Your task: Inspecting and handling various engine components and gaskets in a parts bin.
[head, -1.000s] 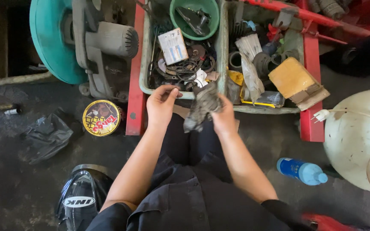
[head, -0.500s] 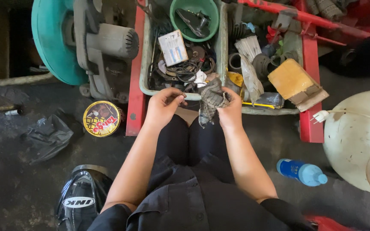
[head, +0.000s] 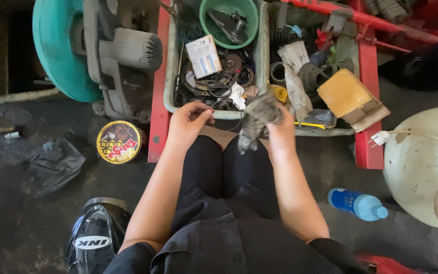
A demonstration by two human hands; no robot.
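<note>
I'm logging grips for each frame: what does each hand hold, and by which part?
The right hand grips a grey rag by its upper end; the rest hangs. The left hand seems empty.

Dark, grimy concrete floor (head: 16, 238), daylit. Red metal rack (head: 368, 81) holds grey bins (head: 171, 76). Black helmet (head: 95, 238) lies on floor.

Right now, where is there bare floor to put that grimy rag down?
Bare floor lies between the blue bottle and the red frame, and below the crumpled black bag. The grey bins are crammed. The right hand holds the rag.
</note>
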